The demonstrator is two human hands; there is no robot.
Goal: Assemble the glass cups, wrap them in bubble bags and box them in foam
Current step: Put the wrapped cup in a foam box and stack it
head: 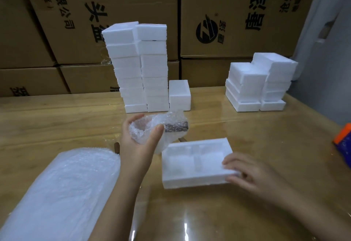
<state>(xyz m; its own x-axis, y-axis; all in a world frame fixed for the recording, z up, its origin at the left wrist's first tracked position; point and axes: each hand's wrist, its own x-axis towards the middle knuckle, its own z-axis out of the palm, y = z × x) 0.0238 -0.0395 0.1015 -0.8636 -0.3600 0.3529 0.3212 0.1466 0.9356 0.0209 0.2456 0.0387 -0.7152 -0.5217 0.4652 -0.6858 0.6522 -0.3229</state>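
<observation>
Wrapped cup held above the open foam tray, ready for boxing

The left hand [138,142] is curled around a bubble-wrapped glass cup [159,130], holding it in the air just behind the foam tray [190,181]. The right hand [248,174] pinches the tray's right near corner between fingers and thumb, steadying it on the worktop [266,130]. The cup lies on its side with its long axis running roughly left to right. Its dark-banded end points right and the loose bag mouth faces left, so it lies roughly along the tray's own length. Likely risks are that the glass slides out through that slack open mouth if the bundle tips leftward. The light tray could also skid or lift if pressed unevenly, and the bulky wrap may jam in a recess.
</observation>
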